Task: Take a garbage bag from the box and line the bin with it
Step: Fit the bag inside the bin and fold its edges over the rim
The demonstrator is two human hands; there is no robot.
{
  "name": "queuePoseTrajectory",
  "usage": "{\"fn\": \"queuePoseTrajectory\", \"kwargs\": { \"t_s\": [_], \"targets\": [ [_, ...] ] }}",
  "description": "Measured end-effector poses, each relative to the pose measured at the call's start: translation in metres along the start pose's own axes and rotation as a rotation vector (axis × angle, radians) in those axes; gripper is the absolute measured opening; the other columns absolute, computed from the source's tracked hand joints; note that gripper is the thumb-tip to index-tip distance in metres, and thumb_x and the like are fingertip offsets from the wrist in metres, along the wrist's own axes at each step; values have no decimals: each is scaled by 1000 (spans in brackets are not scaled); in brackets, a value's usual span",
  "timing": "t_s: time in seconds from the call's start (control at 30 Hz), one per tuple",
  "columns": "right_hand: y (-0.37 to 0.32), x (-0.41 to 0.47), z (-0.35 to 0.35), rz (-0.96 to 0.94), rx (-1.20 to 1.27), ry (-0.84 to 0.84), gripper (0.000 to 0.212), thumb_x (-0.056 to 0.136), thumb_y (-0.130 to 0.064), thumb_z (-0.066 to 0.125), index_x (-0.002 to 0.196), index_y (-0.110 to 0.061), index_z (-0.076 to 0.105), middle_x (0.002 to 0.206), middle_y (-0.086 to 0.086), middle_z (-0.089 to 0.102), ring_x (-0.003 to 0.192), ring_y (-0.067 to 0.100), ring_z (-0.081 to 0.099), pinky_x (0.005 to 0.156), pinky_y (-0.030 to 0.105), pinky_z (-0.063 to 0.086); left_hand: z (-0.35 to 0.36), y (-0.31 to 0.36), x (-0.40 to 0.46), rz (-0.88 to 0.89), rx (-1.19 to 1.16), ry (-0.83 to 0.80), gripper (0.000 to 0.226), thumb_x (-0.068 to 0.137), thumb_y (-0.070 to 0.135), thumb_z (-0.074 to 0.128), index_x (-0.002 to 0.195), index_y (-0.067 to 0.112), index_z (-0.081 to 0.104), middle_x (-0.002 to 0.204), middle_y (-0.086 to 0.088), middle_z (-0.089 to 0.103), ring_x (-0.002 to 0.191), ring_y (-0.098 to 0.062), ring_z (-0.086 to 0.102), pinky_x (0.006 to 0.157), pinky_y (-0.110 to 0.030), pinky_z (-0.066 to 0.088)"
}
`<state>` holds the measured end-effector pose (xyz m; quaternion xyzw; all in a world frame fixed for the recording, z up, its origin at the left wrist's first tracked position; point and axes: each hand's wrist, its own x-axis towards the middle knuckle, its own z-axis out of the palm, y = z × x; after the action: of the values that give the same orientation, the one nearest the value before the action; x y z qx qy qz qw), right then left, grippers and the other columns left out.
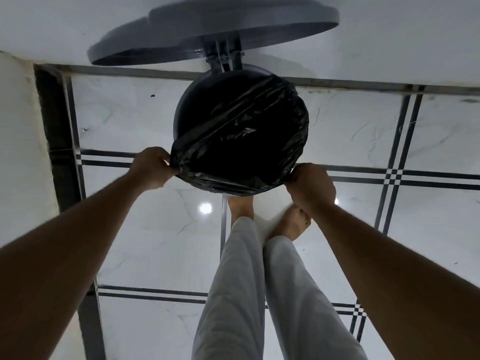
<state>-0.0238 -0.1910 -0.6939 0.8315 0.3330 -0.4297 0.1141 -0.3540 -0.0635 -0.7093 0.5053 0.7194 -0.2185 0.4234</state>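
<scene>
A round grey pedal bin (193, 100) stands on the floor against the wall, its lid (244, 24) swung up and open. A black garbage bag (241, 136) hangs inside it, its mouth stretched over the near and right parts of the rim; the far left rim is bare. My left hand (152, 168) pinches the bag's edge at the near left of the rim. On the near right side, my right hand (310, 187) pinches the bag's edge against the rim. The box is not in view.
The floor is glossy white tile (145, 242) with dark stripe lines. My legs in light trousers (249, 294) and bare feet stand right behind the bin. A white wall (78, 27) runs behind the bin, and a cream wall edge (20, 139) stands at left.
</scene>
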Motion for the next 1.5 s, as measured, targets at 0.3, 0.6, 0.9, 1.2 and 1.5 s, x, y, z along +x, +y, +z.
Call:
{"fn": "queuePoseTrajectory", "kwargs": {
  "t_s": [0.3, 0.6, 0.9, 1.2, 1.5],
  "targets": [
    [-3, 14, -38, 225, 704, -213, 15, 102, 3, 60, 89, -3, 62, 82, 24, 74, 52, 29, 61, 52, 28, 47, -29, 3, 1, -332, -705, -89, 16, 99, 20, 71, 84, 13, 68, 66, -6, 56, 44, -9, 50, 42, -18, 47],
    [-31, 29, -89, -363, 572, 355, 56, 99, -43, 77, 151, -27, 62, 152, -9, 53, 126, 10, 65, 100, 13, 50, -104, 27, 14, -214, -1006, -585, 30, 83, 16, 73, 113, 15, 78, 106, -8, 80, 82, -14, 80, 64, -22, 65],
    [-66, 44, -85, -691, 130, 502, 55, 88, -68, 79, 125, -27, 84, 143, 5, 66, 133, 35, 57, 104, 49, 54, -119, 41, 28, -29, -914, -576, 28, 87, 11, 71, 115, 13, 71, 105, -4, 74, 80, -14, 72, 66, -23, 64],
    [-66, 49, -90, -590, 104, 455, 24, 89, -47, 80, 103, -28, 86, 137, -1, 67, 132, 37, 56, 101, 41, 44, -132, 39, 35, 76, -740, -706, 44, 76, 33, 82, 119, 27, 74, 122, 1, 72, 105, -20, 67, 99, -44, 47],
    [-59, 75, -149, -289, 781, -405, 11, 99, -27, 80, 108, -22, 83, 112, 2, 81, 101, 19, 77, 101, 37, 61, -123, 55, 39, 29, -905, -580, 45, 104, 22, 48, 144, 17, 68, 146, 1, 66, 125, -20, 68, 118, -47, 47]
  ]
}}
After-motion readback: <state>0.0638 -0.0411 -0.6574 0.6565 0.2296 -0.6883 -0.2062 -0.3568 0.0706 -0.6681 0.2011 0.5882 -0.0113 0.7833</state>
